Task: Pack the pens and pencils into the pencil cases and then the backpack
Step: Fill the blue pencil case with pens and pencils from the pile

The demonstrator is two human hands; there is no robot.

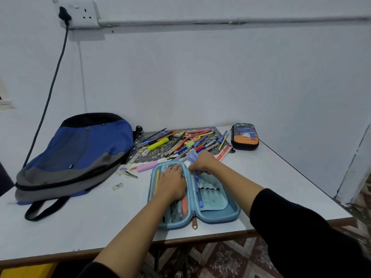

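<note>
A light blue pencil case (230, 214) lies open on the white table (84, 229), with pens behind the mesh of its left half. My left hand (172, 183) rests flat on that mesh half. My right hand (201, 163) pinches a blue pen (197, 189) that lies along the elastic loops of the right half. A heap of pens and pencils (180, 141) covers a grey lace mat behind the case. A second, dark pencil case (245, 136) with an orange print stands zipped at the back right. The blue and grey backpack (78, 155) lies flat to the left.
A pink pen (147, 165), a ruler (223, 153), erasers (145, 151) and paper scraps lie loose near the mat. A black cable (50, 93) hangs from the wall socket down behind the backpack. The table's edge runs close in front and to the right.
</note>
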